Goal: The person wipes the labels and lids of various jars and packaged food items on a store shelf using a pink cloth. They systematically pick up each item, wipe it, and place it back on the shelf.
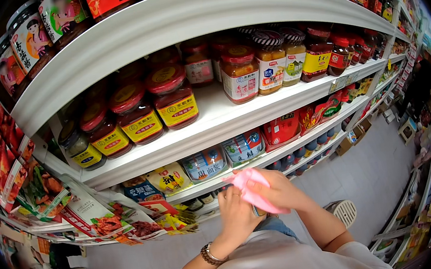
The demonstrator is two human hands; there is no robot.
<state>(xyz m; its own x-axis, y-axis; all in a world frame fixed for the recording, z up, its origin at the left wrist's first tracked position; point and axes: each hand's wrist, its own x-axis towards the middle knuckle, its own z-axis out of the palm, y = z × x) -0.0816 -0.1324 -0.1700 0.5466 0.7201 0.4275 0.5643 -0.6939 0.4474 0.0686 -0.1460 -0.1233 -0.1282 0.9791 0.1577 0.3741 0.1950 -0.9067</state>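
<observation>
My left hand (pixel 236 215), with a ring and wrist bracelets, holds a small jar (pixel 259 210) that is mostly hidden by my hands and the cloth. Around the jar's upper side my right hand (pixel 276 191) presses a pink cloth (pixel 256 193). Both hands are close together in front of my body, below the shelf edge. On the white shelf (pixel 213 109) above them stand red-lidded jars with yellow labels (pixel 174 99) at the left. A white-labelled jar (pixel 240 78) and striped-lid jars (pixel 271 63) stand further right, with a gap between the two groups.
Bagged sauces (pixel 206 163) fill the lower shelf near my hands. Hanging food packets (pixel 94 218) stick out at the left. A round slatted stool (pixel 342 212) stands on the floor at the right. Another person (pixel 61 261) is at the far lower left. More shelves line the right side.
</observation>
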